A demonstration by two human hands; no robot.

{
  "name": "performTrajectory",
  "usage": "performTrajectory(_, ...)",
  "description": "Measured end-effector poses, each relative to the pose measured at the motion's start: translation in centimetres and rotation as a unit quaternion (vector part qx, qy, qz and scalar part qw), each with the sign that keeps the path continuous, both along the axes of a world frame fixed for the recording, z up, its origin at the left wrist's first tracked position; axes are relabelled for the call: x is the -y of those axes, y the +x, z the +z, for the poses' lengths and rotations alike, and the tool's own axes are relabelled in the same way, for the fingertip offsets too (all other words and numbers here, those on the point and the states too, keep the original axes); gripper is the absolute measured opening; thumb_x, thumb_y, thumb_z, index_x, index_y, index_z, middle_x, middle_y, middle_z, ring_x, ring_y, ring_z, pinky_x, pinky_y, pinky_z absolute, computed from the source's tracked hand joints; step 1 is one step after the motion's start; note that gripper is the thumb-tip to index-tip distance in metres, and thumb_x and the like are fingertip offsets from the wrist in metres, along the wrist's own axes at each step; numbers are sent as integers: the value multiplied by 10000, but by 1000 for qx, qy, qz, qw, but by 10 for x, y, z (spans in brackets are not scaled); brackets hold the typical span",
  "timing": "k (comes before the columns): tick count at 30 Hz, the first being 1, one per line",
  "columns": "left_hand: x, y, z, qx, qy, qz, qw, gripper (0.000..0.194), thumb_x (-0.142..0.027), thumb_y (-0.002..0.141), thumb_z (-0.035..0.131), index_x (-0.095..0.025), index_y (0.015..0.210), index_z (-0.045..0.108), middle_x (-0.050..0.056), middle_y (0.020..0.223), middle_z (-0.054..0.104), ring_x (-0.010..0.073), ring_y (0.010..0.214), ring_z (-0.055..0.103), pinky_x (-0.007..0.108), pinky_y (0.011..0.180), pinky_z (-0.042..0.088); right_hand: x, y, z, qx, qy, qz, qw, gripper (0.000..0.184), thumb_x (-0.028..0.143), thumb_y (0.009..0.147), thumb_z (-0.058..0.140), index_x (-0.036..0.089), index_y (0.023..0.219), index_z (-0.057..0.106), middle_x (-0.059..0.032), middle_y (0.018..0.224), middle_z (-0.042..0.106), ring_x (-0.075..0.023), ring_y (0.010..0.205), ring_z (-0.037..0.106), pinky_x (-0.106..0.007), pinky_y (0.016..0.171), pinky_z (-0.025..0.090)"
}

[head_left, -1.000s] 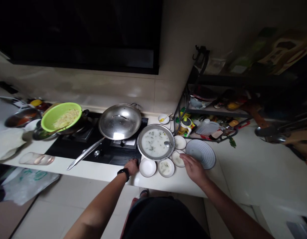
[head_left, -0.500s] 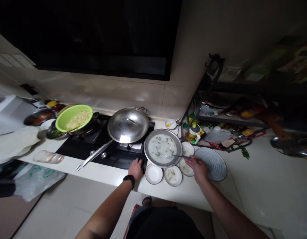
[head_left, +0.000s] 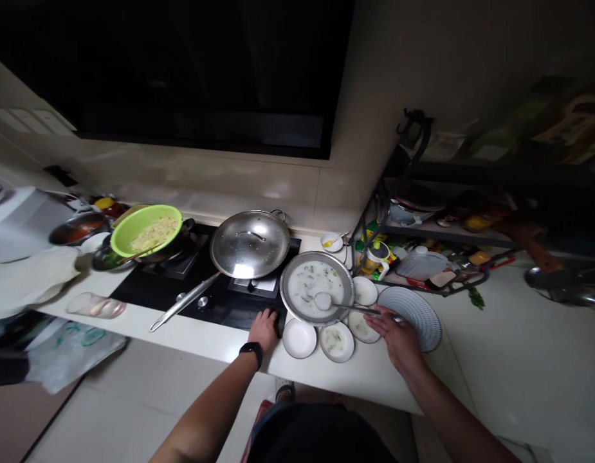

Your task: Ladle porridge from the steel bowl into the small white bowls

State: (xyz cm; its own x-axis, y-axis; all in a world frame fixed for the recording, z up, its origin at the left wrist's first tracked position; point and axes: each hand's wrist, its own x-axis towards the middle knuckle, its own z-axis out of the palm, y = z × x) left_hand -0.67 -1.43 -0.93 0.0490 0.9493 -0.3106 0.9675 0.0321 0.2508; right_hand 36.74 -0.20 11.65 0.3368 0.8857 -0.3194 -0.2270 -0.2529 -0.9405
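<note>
My right hand (head_left: 396,333) is closed on the handle of a ladle (head_left: 323,301). The ladle's bowl sits at the surface of a white soup with green bits, inside a large metal basin (head_left: 283,297). Around the basin's near and right side stand small bowls: an empty one (head_left: 299,339), one with soup and greens (head_left: 336,342), another partly under the ladle handle (head_left: 363,328), and a further one (head_left: 365,291). My left hand (head_left: 264,329), with a black watch at the wrist, lies with fingers stretched on the front right corner of the black stove (head_left: 229,314).
A lidded pan (head_left: 249,245) stands on the stove, its long handle reaching over the front edge. Left are a green colander (head_left: 121,239) with pale shreds and a glass (head_left: 95,305) lying on its side. Right are a ribbed plate (head_left: 425,315) and a spice rack (head_left: 442,289).
The ladle has come up, so its bowl now shows at the soup's surface. My right hand has shifted slightly right. My left hand stays on the stove corner.
</note>
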Motion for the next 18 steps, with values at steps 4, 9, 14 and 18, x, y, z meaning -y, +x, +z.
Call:
performTrajectory(4, 2, 2, 3, -4, 1, 0, 1000, 468, -132, 987, 482, -200, 1414, 661, 141, 1422, 599, 283, 1207, 539, 388, 1091, 409, 18, 13, 15, 10, -4, 19, 1000, 482, 617, 722, 904, 194, 875, 731, -136, 920, 823, -405, 877, 833, -614, 914, 668)
performTrajectory(9, 3, 3, 4, -5, 4, 7, 1000, 489, -122, 967, 479, -184, 1419, 656, 148, 1445, 587, 286, 1211, 531, 386, 1093, 411, 49, 37, 25, 5, -34, 2, 999, 532, 620, 652, 957, 194, 880, 734, -136, 956, 826, -378, 822, 836, -564, 877, 696)
performTrajectory(14, 3, 3, 2, -3, 6, 9, 1000, 504, -123, 965, 477, -193, 1436, 643, 135, 1465, 578, 282, 1215, 530, 382, 1107, 408, 74, 49, 20, 43, -64, 12, 997, 642, 699, 597, 958, 169, 899, 760, -173, 958, 831, -383, 792, 833, -519, 794, 716)
performTrajectory(18, 4, 4, 0, -4, 10, 12, 1000, 492, -124, 991, 450, -187, 1442, 636, 148, 1464, 574, 288, 1226, 525, 397, 1123, 400, 87, 43, 11, 121, -65, 65, 988, 687, 809, 686, 843, 166, 923, 787, -162, 814, 825, -393, 793, 834, -532, 792, 707)
